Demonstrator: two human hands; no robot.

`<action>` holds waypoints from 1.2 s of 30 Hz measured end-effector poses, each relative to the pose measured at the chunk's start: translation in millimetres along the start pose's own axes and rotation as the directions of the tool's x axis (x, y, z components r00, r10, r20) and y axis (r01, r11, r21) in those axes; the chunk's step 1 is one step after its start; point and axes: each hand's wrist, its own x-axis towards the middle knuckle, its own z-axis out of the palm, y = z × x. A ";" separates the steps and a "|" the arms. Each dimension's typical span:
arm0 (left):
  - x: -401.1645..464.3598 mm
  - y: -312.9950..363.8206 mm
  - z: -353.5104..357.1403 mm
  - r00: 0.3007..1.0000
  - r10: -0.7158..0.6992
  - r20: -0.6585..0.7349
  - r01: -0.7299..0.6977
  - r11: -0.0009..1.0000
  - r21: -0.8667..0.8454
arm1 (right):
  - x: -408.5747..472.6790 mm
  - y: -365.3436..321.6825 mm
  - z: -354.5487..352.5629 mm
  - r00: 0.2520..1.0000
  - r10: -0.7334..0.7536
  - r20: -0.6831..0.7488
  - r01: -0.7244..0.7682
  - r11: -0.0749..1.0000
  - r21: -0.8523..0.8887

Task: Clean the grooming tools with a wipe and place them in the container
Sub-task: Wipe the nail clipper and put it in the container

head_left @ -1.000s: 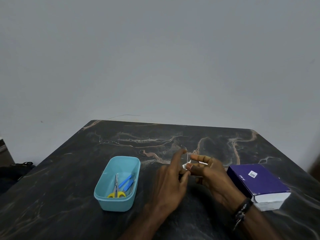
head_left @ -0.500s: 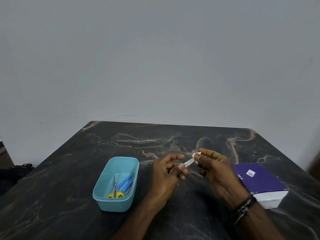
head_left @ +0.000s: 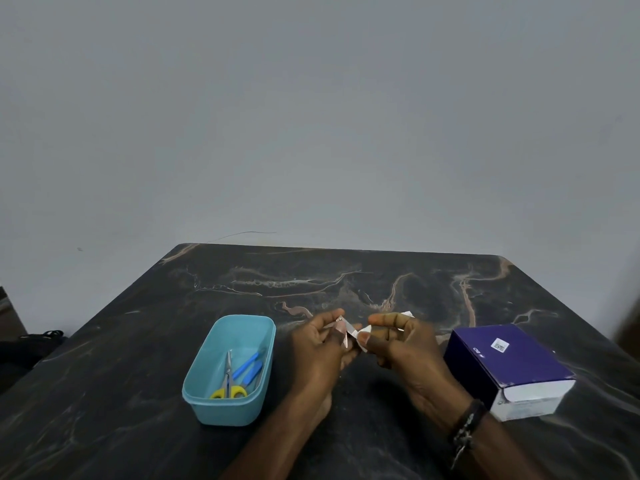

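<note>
1. A dark bag is lying off the table's left edge, on the floor.
2. The table, smooth dark marble with pale veins, is butting its straight far edge against a plain grey wall; a wide bare stretch is lying open behind the hands.
3. The tub, glossy teal plastic with rounded corners, is sitting left of the hands, clear of the left hand and well in from the near edge.
4. Scissors with yellow loops and a blue-handled tool are lying inside the tub, touching.
5. The left hand is hovering above the table, fingers curled, pinching a small shiny metal tool.
6. The right hand, just beside it, is pinching a crumpled white wipe between thumb and fingers, pressing it against the metal tool's end.
7. A box, purple matte card with a white end, is sitting right of the hands, near the table's right edge, apart from the wrist.
</note>
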 end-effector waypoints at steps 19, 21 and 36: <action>9.1 5.6 -7.3 0.996 -0.085 0.000 0.082 0.966 -0.246 | 0.9 1.6 0.7 0.998 -0.057 0.008 0.057 0.998 -0.039; 9.0 6.2 -7.1 0.996 -0.083 0.022 0.086 0.965 -0.248 | 1.3 1.9 0.9 0.998 -0.054 0.010 0.055 0.997 -0.049; 8.5 4.5 -7.0 0.994 -0.085 0.062 0.096 0.976 -0.194 | 0.2 0.2 2.0 0.999 0.005 0.045 -0.005 1.000 0.002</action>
